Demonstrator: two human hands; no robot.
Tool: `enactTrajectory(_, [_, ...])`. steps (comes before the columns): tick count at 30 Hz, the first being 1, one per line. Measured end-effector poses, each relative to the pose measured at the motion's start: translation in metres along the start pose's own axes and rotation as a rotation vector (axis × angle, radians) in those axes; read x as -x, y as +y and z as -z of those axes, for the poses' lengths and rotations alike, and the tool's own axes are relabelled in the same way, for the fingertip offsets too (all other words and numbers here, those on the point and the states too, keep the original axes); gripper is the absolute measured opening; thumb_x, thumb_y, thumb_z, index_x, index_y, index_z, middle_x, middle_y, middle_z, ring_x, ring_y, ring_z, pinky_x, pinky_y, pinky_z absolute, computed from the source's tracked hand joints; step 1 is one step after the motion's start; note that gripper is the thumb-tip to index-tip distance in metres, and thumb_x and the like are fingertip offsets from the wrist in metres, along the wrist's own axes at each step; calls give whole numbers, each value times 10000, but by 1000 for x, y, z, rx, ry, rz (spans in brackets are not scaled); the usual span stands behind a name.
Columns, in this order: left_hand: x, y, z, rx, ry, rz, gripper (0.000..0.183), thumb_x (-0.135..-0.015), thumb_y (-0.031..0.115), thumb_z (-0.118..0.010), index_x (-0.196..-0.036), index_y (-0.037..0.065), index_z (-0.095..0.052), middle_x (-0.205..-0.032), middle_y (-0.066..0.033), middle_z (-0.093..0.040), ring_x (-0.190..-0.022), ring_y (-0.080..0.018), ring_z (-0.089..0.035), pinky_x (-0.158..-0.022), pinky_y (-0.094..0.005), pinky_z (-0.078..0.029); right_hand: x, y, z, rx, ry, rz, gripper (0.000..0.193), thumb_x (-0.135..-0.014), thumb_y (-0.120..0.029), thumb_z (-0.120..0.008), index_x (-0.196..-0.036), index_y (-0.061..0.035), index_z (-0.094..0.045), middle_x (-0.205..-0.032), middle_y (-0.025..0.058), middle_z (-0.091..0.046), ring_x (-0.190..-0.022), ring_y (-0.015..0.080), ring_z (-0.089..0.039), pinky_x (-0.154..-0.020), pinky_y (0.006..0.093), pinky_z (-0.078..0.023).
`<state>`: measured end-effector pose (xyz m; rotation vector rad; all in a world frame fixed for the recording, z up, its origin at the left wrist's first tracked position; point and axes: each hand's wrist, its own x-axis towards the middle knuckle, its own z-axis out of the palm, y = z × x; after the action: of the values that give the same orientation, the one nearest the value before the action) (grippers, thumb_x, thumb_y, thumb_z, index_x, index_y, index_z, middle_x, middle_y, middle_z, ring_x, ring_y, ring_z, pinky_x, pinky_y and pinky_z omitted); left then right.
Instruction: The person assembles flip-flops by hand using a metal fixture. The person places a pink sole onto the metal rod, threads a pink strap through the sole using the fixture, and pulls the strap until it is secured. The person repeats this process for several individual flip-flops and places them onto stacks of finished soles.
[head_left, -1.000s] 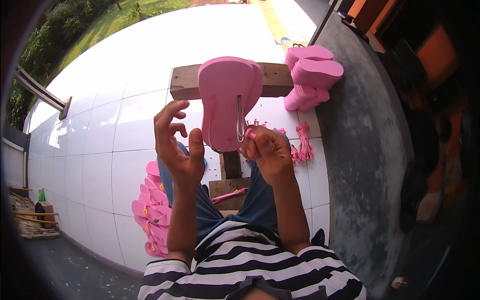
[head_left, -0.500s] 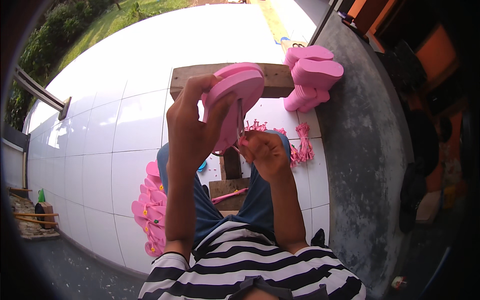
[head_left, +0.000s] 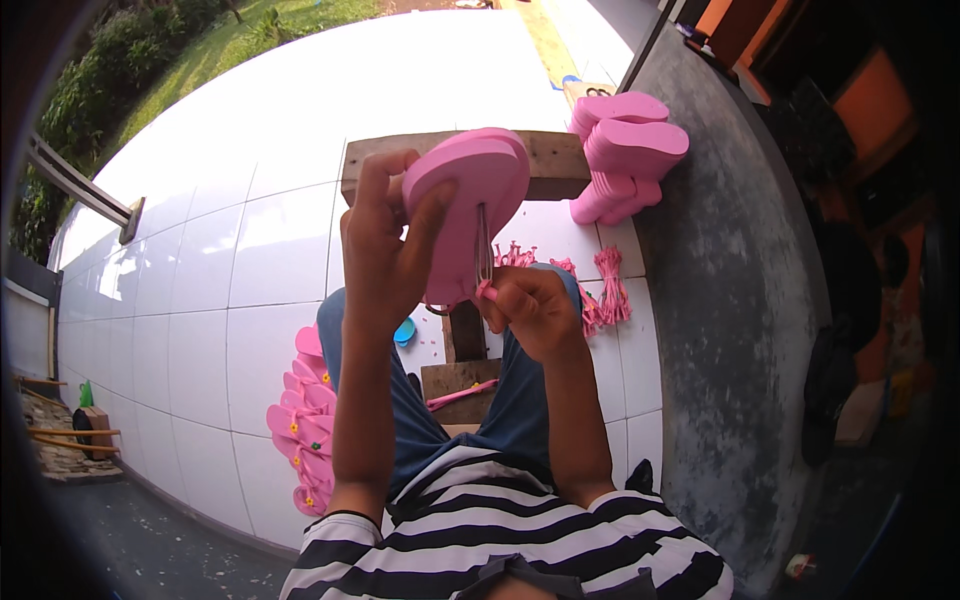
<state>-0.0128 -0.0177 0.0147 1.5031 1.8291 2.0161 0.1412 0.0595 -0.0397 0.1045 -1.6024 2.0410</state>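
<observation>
My left hand [head_left: 385,250] is closed round the front part of pink foam flip-flop soles [head_left: 465,190], thumb on the near face and fingers behind. They look like two laid together, held tilted up above the wooden beam. From the near face juts a thin metal prong-like tool [head_left: 484,245], its lower end by my right fingers. Pinched in my right hand [head_left: 535,312] is the end of a pink strap [head_left: 487,290], touching the metal. Part of a dark loop shows under the soles; the rest of it is hidden.
A wooden beam [head_left: 555,165] stands before me, with stacked pink soles [head_left: 632,150] at its right end. Bundled pink straps [head_left: 612,285] lie on the tiles. Strapped flip-flops [head_left: 305,425] are piled at left. A loose strap [head_left: 463,394] rests on a board between my legs, near a blue dish [head_left: 404,332].
The soles have turned so their near face shows more broadly and the gap between them less. More of the metal tool is visible. My right hand has barely moved and keeps its pinch.
</observation>
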Motion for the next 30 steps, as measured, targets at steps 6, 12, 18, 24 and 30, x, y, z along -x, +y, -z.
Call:
enactTrajectory(6, [1,2,3,43,-7,67,237,-947,136,-640,-1099,27,-497,-732,-126,-699,-688,-125,-686,-584,-246,-500,3,26,2,-236,28,-31,335,-1025,-276,-522,-862,9,-585,-676,-1,-468,-605,74,-375,-554,250,-301])
enactTrajectory(12, [1,-2,3,38,-6,21,240,-952,149,-636,-1102,27,-493,-741,-126,-698,-698,-121,-679,-591,-246,-496,0,31,-2,-282,120,61,270,-1030,-226,-512,-902,2,-580,-654,-23,-413,-582,69,-325,-535,251,-256])
enactTrajectory(18, [0,4,0,85,5,59,228,-974,169,-611,-1111,29,-493,-774,-99,-676,-704,-105,-647,-603,-238,-486,-14,16,7,-223,76,-57,295,-1021,-306,-531,-945,-25,-578,-637,-25,-466,-575,54,-346,-537,243,-261])
enactTrajectory(24, [30,7,-7,355,102,162,253,-1010,224,-566,-1151,26,-500,-930,-63,-639,-828,-69,-598,-688,-214,-473,4,-5,-14,173,266,-74,291,-1034,-277,-509,-1008,-6,-612,-755,6,-565,-674,89,-503,-649,256,-433])
enactTrajectory(30, [29,6,-14,295,76,119,223,-999,176,-572,-1136,5,-527,-971,-56,-618,-879,-91,-585,-760,-236,-485,-20,-23,-29,290,403,138,392,-1058,-323,-432,-1324,-44,-501,-1004,57,-598,-903,87,-533,-786,255,-433])
